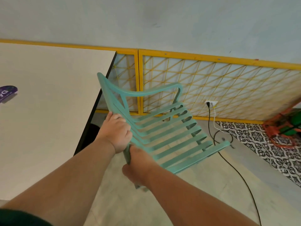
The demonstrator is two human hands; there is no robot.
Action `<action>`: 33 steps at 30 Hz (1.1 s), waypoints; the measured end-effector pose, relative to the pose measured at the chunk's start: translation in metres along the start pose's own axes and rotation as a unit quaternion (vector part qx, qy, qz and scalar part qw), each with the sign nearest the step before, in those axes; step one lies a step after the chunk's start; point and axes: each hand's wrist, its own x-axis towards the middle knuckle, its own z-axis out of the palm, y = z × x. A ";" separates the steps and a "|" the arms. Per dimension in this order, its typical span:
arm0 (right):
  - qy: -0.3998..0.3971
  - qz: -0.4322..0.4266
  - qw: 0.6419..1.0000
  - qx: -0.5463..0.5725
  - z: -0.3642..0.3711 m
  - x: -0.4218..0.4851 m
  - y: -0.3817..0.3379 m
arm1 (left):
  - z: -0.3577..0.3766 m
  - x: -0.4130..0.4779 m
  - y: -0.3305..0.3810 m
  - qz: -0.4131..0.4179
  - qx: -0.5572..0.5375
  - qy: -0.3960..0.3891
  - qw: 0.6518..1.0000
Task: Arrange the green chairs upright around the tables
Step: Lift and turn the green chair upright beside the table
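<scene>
**Item: green chair** (200, 156). Plastic, with a slatted seat and back and a curved armrest. It is tilted, not upright, with the back leaning toward the camera and the seat slats running away to the right. It sits just beside the right edge of the table, in front of the yellow panel. Its legs show only in part through the slats, and whether they touch the floor cannot be told.

**Left hand** (115, 129). Fingers curled round the upper edge of the chair back, gripping it.

**Right hand** (138, 165). Just below the left hand and closed round a bar of the chair frame, gripping it. The image is blurred here.

**Table** (48, 95). Pale top with a dark edge, filling the left of the view.

**Purple label** (7, 93). Lies on the table at the far left. Its lettering is cut off.

**Yellow panel** (211, 58). A framed lattice of thin yellow strips in two sections, standing against the wall (146, 22).

**Socket** (211, 103). Set within the panel area, behind the chair.

**Black cable** (234, 170). Plugged into the socket. It loops on the floor (114, 201) and runs off toward the bottom right.

**White cable** (215, 123). Also plugged into the socket, dropping to the floor beside the black one.

**Patterned tiles** (268, 144). A black-and-white strip at the right, next to the plain floor.

**Orange and green object** (286, 128). At the far right edge, on the tiles. Its kind is unclear.
</scene>
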 end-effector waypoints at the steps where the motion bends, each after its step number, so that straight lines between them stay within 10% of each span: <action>1: -0.003 0.000 1.000 -0.003 0.001 -0.006 0.004 | 0.001 -0.006 0.005 -0.003 0.003 0.002 1.000; 19: -0.039 -0.005 0.997 -0.061 0.005 -0.080 0.052 | 0.014 -0.072 0.068 -0.037 0.016 -0.005 0.999; 28: 0.098 0.100 0.987 0.076 0.021 -0.077 0.037 | -0.006 -0.043 0.021 0.087 -0.043 -0.021 0.995; 33: 0.177 0.110 0.976 -0.061 0.040 -0.063 0.028 | -0.020 0.007 -0.042 0.080 0.108 -0.025 0.991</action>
